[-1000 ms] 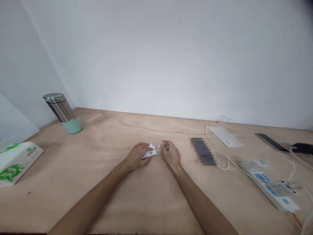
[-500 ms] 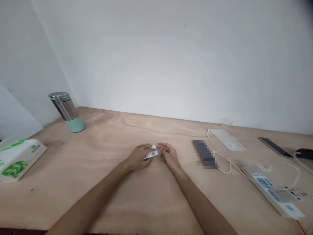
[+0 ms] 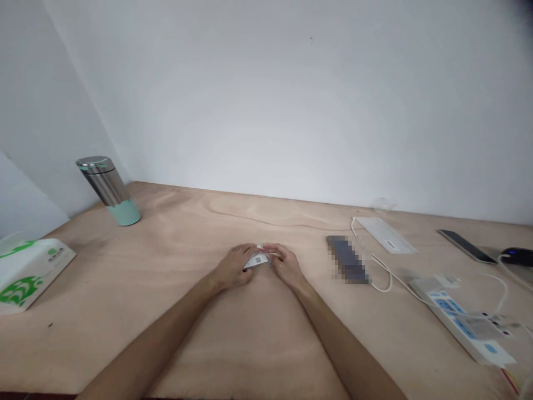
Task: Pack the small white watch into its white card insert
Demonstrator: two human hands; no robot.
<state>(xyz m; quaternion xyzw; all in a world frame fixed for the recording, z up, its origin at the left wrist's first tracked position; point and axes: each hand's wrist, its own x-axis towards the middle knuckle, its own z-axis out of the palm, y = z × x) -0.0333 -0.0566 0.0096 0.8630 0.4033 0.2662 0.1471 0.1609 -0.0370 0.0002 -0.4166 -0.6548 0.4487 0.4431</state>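
**Head view: small white packet (image 3: 258,260) pinched between both hands**

Left hand (image 3: 234,268) and right hand (image 3: 286,265) close together on a plywood table (image 3: 250,333), forearms cut off by the lower edge. Fingers of both hands curled inward, tips pinching the packet at its ends, most of it hidden; printing on it too small to read. Just to the right, a dark slab (image 3: 347,259) blurred past recognition, with a white cable (image 3: 381,283) beside it. Farther right, a power strip (image 3: 462,325), a white pad (image 3: 385,234), a smartphone (image 3: 462,245) and a black object (image 3: 516,256) cut off by the frame. Far left, a green-printed tissue box (image 3: 33,275), also cut off; beyond it, near the wall, a steel tumbler (image 3: 109,191) with a mint-green base.
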